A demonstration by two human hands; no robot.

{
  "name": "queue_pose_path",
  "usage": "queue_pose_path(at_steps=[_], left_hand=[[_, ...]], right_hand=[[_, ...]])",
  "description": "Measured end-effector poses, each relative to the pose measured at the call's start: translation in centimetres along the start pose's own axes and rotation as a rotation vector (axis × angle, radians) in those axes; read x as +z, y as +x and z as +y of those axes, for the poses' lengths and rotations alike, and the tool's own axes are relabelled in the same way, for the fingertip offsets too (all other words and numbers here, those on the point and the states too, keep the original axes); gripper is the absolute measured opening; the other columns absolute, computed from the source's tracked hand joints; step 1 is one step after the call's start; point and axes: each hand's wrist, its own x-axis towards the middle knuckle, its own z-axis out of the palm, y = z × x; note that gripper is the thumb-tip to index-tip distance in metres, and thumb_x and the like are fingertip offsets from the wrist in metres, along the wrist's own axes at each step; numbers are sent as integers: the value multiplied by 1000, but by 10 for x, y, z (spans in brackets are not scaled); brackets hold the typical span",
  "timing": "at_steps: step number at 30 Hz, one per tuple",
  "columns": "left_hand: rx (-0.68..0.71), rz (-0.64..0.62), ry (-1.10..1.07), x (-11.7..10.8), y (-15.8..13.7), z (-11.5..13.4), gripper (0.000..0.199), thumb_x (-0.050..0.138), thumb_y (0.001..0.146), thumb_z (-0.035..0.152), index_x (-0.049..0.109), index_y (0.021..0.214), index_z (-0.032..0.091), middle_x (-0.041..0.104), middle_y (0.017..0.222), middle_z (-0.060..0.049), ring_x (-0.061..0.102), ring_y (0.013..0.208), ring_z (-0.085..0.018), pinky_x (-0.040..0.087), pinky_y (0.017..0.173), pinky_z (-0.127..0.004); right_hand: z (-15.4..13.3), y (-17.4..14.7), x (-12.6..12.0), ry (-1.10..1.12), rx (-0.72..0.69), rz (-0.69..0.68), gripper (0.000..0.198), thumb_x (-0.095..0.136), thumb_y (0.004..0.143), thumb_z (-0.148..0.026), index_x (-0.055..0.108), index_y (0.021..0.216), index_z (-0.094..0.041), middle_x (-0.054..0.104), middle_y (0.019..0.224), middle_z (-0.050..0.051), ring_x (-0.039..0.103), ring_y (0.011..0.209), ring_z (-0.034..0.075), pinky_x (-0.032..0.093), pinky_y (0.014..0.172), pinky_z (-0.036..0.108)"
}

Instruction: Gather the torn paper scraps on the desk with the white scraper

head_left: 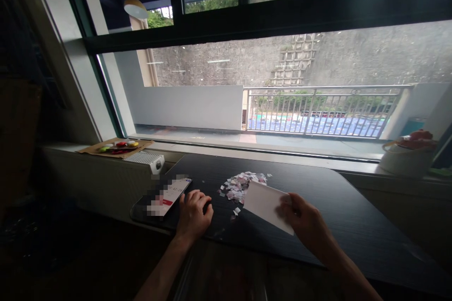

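In my right hand (300,214) is a white sheet of paper (266,204), gripped by its right edge between thumb and fingers. The sheet slants over the table, its far left corner in front of a heap of small torn paper scraps (237,186). A few scraps lie loose near the heap. My left hand (195,209) rests on the dark tabletop left of the scraps, fingers loosely bent and thumb apart, with nothing seen in it. Just left of that hand lies a phone (171,197) with a lit screen, partly blurred out.
The dark table (353,225) stands against a large window. To its left are a white radiator (143,162) and a brown board (90,148) with colourful items. A white bucket-like container (404,160) stands on the sill at right. A railing (314,110) shows outside.
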Motion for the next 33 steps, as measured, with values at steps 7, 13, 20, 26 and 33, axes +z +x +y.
queue_pose_path(at_steps=[7,13,20,26,33], left_hand=[[2,-18,-2,1,0,-3,19,48,77,23,65,87,23,66,96,-6,50,110,-27,25,100,-53],[10,-10,-5,2,0,-5,19,49,77,24,65,87,23,66,96,-6,50,109,-27,25,100,-52],[18,0,-8,0,0,-3,18,49,77,23,65,86,23,66,94,-5,50,107,-26,27,98,-51],[21,0,-6,0,0,-2,18,50,76,23,65,86,23,66,93,-5,51,106,-26,28,98,-51],[22,22,-8,0,0,-1,17,50,76,22,65,86,23,65,94,-5,51,105,-26,28,98,-50]], right_hand=[[5,3,6,34,-25,-9,20,48,78,-38,58,82,-21,69,70,3,63,62,19,46,55,28],[4,3,7,106,-19,-24,23,50,76,-42,59,82,-21,69,71,3,63,62,19,46,54,28],[1,3,8,105,-17,-51,21,50,77,-39,59,84,-21,69,74,2,64,65,19,47,57,28],[2,2,3,58,-41,-58,20,46,78,-39,56,79,-22,68,69,2,63,60,18,45,53,27],[5,8,-14,-12,-30,-30,19,50,78,-38,58,88,-23,71,74,2,65,65,20,47,57,29]])
